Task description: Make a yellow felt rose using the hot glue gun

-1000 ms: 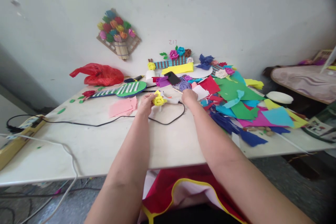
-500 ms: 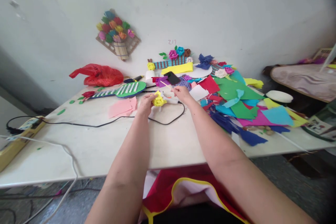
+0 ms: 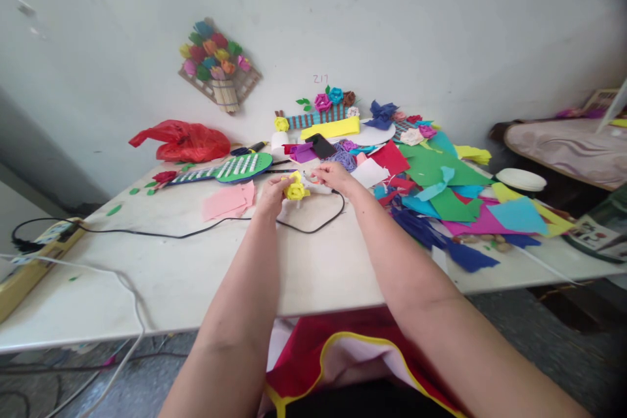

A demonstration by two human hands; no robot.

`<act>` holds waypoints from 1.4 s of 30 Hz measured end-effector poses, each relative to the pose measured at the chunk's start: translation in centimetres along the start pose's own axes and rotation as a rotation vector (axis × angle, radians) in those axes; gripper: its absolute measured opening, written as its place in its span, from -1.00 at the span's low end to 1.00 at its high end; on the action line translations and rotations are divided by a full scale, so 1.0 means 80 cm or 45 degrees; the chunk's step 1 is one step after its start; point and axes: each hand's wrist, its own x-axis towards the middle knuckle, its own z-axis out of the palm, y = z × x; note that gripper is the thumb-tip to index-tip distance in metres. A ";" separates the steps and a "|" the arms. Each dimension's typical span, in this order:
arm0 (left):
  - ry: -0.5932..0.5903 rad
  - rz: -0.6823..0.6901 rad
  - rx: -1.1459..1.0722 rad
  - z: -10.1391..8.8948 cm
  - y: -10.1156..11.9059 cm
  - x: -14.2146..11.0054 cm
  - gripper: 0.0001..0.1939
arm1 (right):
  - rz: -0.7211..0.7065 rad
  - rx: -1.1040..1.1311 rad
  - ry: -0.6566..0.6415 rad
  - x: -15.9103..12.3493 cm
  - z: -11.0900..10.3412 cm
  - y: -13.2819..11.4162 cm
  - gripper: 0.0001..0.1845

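Observation:
My left hand (image 3: 273, 194) pinches a yellow paper flower (image 3: 295, 188) at its left side, above the white table. Just to its right, my right hand (image 3: 334, 176) is closed on a thin wooden stick (image 3: 300, 162), whose pale length points up and left and is hard to see. Between and behind the hands lies a white glue gun (image 3: 318, 187), partly covered by the right hand. From it a black cord (image 3: 313, 232) loops over the table to a power strip (image 3: 42, 255).
Pink paper pieces (image 3: 229, 201) lie left of my hands, near a green paper guitar (image 3: 245, 167). Behind are a phone (image 3: 321, 145), purple yarn (image 3: 343, 157) and a red plastic bag (image 3: 181, 141). Coloured paper scraps (image 3: 441, 170) cover the right side. A green bottle (image 3: 602, 225) stands far right.
My right hand has moved left from beside the glue gun, bringing the thin wooden stick closer to the yellow flower. My left hand has stayed in place with the flower.

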 end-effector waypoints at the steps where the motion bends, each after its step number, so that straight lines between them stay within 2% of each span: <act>1: -0.007 0.001 0.004 0.000 0.000 0.000 -0.66 | -0.011 0.018 -0.030 -0.001 0.001 -0.002 -0.68; 4: -0.019 0.004 0.010 0.000 0.000 0.000 -0.65 | -0.053 0.074 -0.120 -0.004 0.002 -0.010 -0.66; 15: -0.071 0.013 0.025 0.003 0.003 -0.004 -0.62 | 0.043 0.155 -0.316 -0.006 0.005 -0.015 -0.52; 22: -0.081 -0.003 0.017 0.003 0.004 -0.004 -0.60 | 0.133 0.155 -0.361 -0.012 0.004 -0.021 -0.52; 32: -0.122 -0.022 0.013 0.003 0.006 -0.007 -0.61 | 0.129 0.130 -0.388 -0.009 0.002 -0.014 -0.51; 39: -0.084 -0.048 0.020 0.004 0.005 -0.005 -0.69 | 0.030 0.158 -0.423 -0.007 0.003 -0.014 -0.51; 42: -0.083 -0.052 0.025 0.004 0.005 -0.005 -0.71 | -0.076 0.050 -0.404 -0.005 0.004 -0.015 -0.56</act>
